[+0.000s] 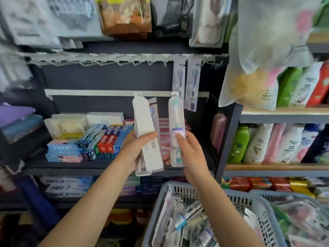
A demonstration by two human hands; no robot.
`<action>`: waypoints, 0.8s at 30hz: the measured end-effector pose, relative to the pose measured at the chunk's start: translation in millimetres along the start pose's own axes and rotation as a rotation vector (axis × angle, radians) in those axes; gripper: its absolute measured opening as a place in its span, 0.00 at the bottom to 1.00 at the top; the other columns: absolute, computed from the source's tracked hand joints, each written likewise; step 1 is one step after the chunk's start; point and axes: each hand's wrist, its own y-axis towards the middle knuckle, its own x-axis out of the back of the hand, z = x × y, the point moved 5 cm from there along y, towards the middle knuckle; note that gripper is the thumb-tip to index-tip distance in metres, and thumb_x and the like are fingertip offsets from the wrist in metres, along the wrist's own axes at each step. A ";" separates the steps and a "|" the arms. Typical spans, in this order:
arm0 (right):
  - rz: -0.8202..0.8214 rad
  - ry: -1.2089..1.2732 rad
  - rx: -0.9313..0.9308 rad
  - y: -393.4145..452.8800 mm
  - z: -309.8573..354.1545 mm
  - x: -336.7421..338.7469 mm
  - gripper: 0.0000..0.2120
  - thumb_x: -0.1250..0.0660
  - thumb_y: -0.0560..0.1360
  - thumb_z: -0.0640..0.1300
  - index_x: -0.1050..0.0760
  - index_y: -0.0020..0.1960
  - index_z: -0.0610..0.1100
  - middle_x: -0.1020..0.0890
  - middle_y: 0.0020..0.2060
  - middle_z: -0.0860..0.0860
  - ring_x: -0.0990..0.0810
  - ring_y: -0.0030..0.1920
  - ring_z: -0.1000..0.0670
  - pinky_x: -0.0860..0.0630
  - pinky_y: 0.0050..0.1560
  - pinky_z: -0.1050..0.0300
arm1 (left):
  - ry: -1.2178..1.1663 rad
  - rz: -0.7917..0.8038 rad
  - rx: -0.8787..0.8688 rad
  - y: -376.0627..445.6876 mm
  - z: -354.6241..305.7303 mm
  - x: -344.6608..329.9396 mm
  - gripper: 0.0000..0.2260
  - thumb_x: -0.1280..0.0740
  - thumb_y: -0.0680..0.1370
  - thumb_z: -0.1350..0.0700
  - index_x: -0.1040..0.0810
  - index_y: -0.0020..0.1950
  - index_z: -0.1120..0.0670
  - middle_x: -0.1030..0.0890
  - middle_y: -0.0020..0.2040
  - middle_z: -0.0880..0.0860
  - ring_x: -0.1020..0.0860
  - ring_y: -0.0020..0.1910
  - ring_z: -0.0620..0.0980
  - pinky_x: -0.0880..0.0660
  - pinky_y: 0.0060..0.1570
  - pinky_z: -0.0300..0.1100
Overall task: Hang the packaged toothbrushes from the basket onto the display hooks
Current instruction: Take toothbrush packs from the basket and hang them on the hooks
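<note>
Dark metal store shelves (114, 169) hold glossy toothpaste boxes (106, 141); both hands' fingers clamp flat plastic toothbrush packs: left hand (137, 148) a stack (145, 125), right hand (190, 152) one clear pack (176, 118).

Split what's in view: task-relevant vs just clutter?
Job:
- left hand holding a stack of toothbrush packs
- right hand holding a single toothbrush pack
- grey basket of more packs
- hook rail
- two hung packs

Lying about:
- toothpaste boxes
- shampoo bottles
- translucent bag
</note>
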 end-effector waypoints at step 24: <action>-0.184 -0.063 0.167 97.6 48.6 -71.3 0.12 0.39 0.84 0.50 0.21 0.62 0.47 0.15 0.46 0.39 0.21 0.31 0.46 0.22 0.31 0.54 | -0.110 0.222 -0.013 101.2 -44.2 38.5 0.19 0.25 0.73 0.57 0.23 0.62 0.49 0.14 0.51 0.51 0.17 0.51 0.50 0.23 0.42 0.44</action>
